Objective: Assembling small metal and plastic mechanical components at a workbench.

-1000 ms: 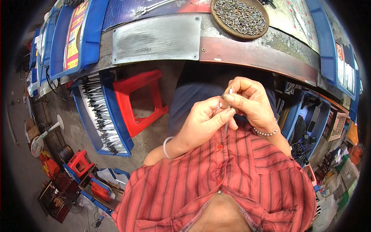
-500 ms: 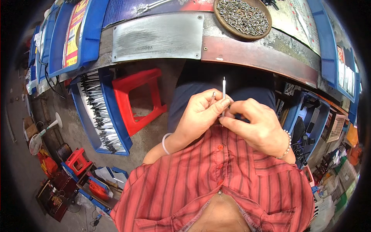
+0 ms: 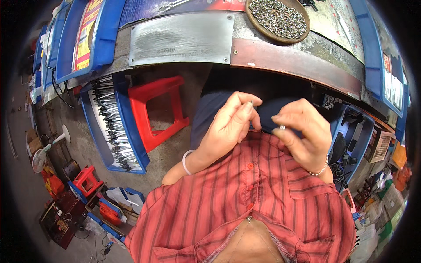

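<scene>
Above my lap, my left hand (image 3: 230, 117) is closed in a pinch. A tiny metal piece (image 3: 251, 101) glints between its thumb and forefinger; most of it is covered. To the right, apart from it, my right hand (image 3: 305, 131) has its thumb and curled fingers around a short silvery piece (image 3: 282, 127), which shows at the thumb tip. Beyond both hands, a round brown bowl (image 3: 250, 22) full of small metal pins stands on the workbench.
A metal plate (image 3: 182, 40) is screwed to the bench (image 3: 298, 59). A red stool (image 3: 169, 131) stands at left beside a blue bin (image 3: 142, 158) of thin black-and-white rods. More blue bins (image 3: 103, 48) line the bench's left end, and another blue bin (image 3: 364, 149) stands at right.
My hands have moved apart, the right one to the right and slightly upward. The thin pale rod held upright between them is no longer visible. A silvery piece now shows in my right hand.
</scene>
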A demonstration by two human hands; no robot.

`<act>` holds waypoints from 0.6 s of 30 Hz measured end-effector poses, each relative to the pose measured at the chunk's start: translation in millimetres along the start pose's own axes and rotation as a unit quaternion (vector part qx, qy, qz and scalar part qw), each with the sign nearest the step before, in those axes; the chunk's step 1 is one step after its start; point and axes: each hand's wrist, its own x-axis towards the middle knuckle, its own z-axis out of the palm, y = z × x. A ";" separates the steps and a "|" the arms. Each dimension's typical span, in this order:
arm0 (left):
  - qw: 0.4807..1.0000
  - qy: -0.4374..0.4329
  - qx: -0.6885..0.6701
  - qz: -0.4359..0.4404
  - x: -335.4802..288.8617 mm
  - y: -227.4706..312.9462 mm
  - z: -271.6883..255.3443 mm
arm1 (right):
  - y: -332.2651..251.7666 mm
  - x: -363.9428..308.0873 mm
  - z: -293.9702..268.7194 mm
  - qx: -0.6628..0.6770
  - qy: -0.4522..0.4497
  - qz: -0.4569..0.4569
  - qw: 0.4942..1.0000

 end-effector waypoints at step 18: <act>0.996 0.046 -0.009 0.081 0.0 -12.8 1.0 | 25.1 -9.1 34.3 0.321 0.036 0.294 0.899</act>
